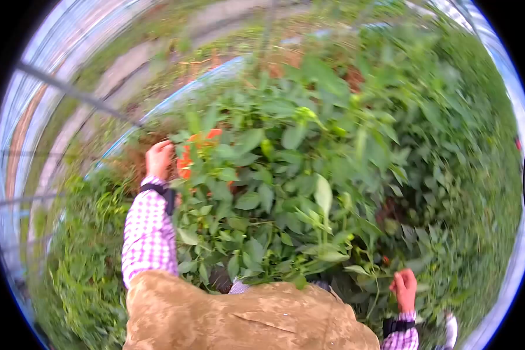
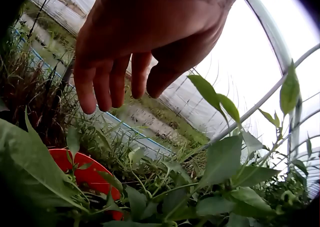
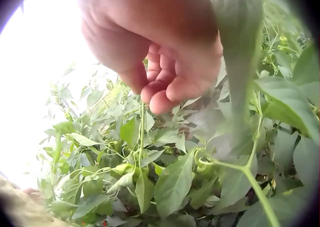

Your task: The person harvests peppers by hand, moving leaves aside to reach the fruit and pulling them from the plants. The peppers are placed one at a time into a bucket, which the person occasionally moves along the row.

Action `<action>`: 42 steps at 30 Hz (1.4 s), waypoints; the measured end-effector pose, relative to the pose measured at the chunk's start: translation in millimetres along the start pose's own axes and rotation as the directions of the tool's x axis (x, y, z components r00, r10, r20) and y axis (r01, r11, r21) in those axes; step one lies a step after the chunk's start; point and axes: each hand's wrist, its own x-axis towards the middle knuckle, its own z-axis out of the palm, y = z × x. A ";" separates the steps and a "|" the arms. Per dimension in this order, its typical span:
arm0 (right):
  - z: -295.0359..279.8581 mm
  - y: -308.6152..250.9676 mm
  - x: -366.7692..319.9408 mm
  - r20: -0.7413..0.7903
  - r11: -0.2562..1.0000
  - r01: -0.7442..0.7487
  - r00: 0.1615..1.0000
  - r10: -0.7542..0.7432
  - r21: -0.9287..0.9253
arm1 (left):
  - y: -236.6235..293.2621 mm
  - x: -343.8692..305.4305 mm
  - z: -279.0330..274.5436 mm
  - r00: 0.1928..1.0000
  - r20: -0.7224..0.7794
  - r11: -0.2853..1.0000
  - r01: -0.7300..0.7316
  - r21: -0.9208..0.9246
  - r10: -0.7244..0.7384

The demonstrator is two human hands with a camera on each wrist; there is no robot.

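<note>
My left hand is beside an orange-red container partly covered by leaves. In the left wrist view the left hand hangs with relaxed fingers, holding nothing, above and to the right of the red container. At the lower right of the head view is my right hand, low among the plants. The right wrist view shows the right hand with curled fingers, thumb and fingertips pinching the top of a thin green stem. Leaves and small pale green pods surround the stem lower down.
Dense leafy plants fill the middle and right. A blue pipe or edging runs along the far side of the row, with a path beyond it. Metal bars and plastic sheeting stand around. A large leaf hangs beside the right hand.
</note>
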 end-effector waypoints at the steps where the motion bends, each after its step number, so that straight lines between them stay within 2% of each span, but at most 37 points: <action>1: -4.8 2.3 2.7 0.131 0.999 0.038 0.991 -0.041 0.024 | 30.0 -27.6 -2.8 0.999 0.031 0.999 -0.037 -0.028 0.038; 2: -3.5 -8.1 -0.4 0.179 0.996 0.066 0.982 -0.054 -0.061 | 38.6 -34.5 -7.0 0.997 0.065 0.999 -0.026 -0.030 0.028; 3: -3.4 -18.8 -4.1 0.227 0.984 0.082 0.973 -0.044 -0.159 | 37.0 -33.4 -11.7 0.983 0.146 0.991 -0.096 -0.097 0.109; 4: -4.1 -30.3 -5.8 0.235 0.954 0.073 0.972 -0.003 -0.291 | 37.2 -33.3 -8.4 0.985 0.139 0.992 -0.089 -0.086 0.101; 5: -9.4 -26.9 -3.4 0.284 0.893 0.239 0.949 -0.133 -0.382 | 63.1 -55.5 4.9 0.980 0.158 0.991 -0.130 0.020 0.125; 7: -16.8 -32.1 3.2 0.395 0.846 0.280 0.914 -0.091 -0.454 | 90.3 -87.6 24.8 0.958 0.262 0.990 -0.132 0.039 0.117; 10: -23.8 -17.0 7.7 0.402 0.904 0.245 0.911 -0.091 -0.349 | 131.4 -195.5 82.6 0.874 0.292 0.866 -0.455 0.206 0.389; 11: -24.4 -5.8 20.9 0.457 0.857 0.314 0.883 -0.106 -0.409 | 152.8 -236.9 105.6 0.765 0.409 0.767 -0.608 0.204 0.498; 12: -23.7 12.7 21.0 0.496 0.797 0.389 0.858 -0.132 -0.462 | 157.8 -274.3 124.8 0.606 0.534 0.634 -0.757 0.159 0.589; 13: -24.0 24.6 18.7 0.494 0.820 0.376 0.859 -0.135 -0.431 | 162.5 -320.8 143.1 0.481 0.629 0.553 -0.828 0.096 0.610; 14: -24.0 36.3 18.9 0.544 0.693 0.442 0.835 -0.085 -0.570 | 161.3 -361.4 161.7 0.300 0.723 0.480 -0.876 -0.049 0.622; 15: -25.3 48.6 19.3 0.584 0.533 0.506 0.811 -0.027 -0.678 | 158.2 -399.1 186.3 0.061 0.774 0.351 -0.912 -0.213 0.630; 16: -28.3 63.4 17.4 0.575 0.499 0.497 0.818 0.002 -0.710 | 147.0 -433.0 202.8 -0.018 0.873 0.487 -0.825 -0.289 0.488; 17: -35.3 73.6 16.8 0.582 0.513 0.501 0.813 -0.004 -0.697 | 113.7 -454.0 206.8 -0.120 0.973 0.728 -0.647 -0.226 0.195; 19: -58.3 94.2 17.5 0.465 0.355 0.443 0.885 -0.024 -0.824 | 82.8 -494.2 250.3 -0.429 0.878 0.494 -0.729 -0.474 0.211; 21: -85.6 124.8 15.0 0.385 0.359 0.384 0.920 -0.072 -0.851 | 58.8 -506.2 280.6 -0.319 0.947 0.567 -0.784 -0.254 -0.017; 23: -110.2 141.0 4.7 0.304 0.572 0.222 0.951 0.049 -0.789 | 39.6 -499.0 298.4 -0.263 0.944 0.201 -0.954 -0.223 -0.198; 25: -126.8 151.4 -4.0 0.327 0.534 0.305 0.943 -0.055 -0.789 | 22.3 -482.0 294.9 -0.153 0.924 -0.148 -0.965 -0.215 -0.351; 27: -135.3 161.9 -12.6 0.313 0.580 0.297 0.947 -0.075 -0.758 | 7.1 -456.5 281.3 0.079 0.820 -0.409 -0.891 -0.197 -0.567; 28: -136.7 166.8 -15.3 0.290 0.618 0.282 0.953 -0.090 -0.734 | 3.4 -441.3 269.1 0.167 0.790 -0.474 -0.863 -0.172 -0.590; 31: -140.5 179.2 -20.9 0.268 0.639 0.276 0.957 -0.113 -0.718 | 7.8 -401.2 230.6 0.339 0.729 -0.584 -0.806 -0.101 -0.594; 35: -144.1 185.9 -22.5 0.231 0.676 0.248 0.966 -0.117 -0.693 | 4.6 -366.2 179.5 0.460 0.690 -0.591 -0.805 0.059 -0.558; 36: -144.6 186.2 -21.8 0.234 0.682 0.239 0.967 -0.101 -0.692 | 0.5 -362.3 164.7 0.465 0.710 -0.562 -0.818 0.118 -0.528; 37: -145.1 183.7 -21.1 0.248 0.688 0.240 0.965 -0.090 -0.685 | -4.8 -360.3 144.9 0.508 0.667 -0.538 -0.822 0.186 -0.545; 40: -143.7 177.2 -18.8 0.283 0.680 0.255 0.956 -0.073 -0.687 | -18.3 -364.7 111.1 0.523 0.693 -0.484 -0.829 0.279 -0.496; 42: -141.3 165.4 -17.5 0.291 0.680 0.222 0.957 -0.013 -0.699 | -21.9 -369.5 89.8 0.543 0.735 -0.409 -0.828 0.385 -0.407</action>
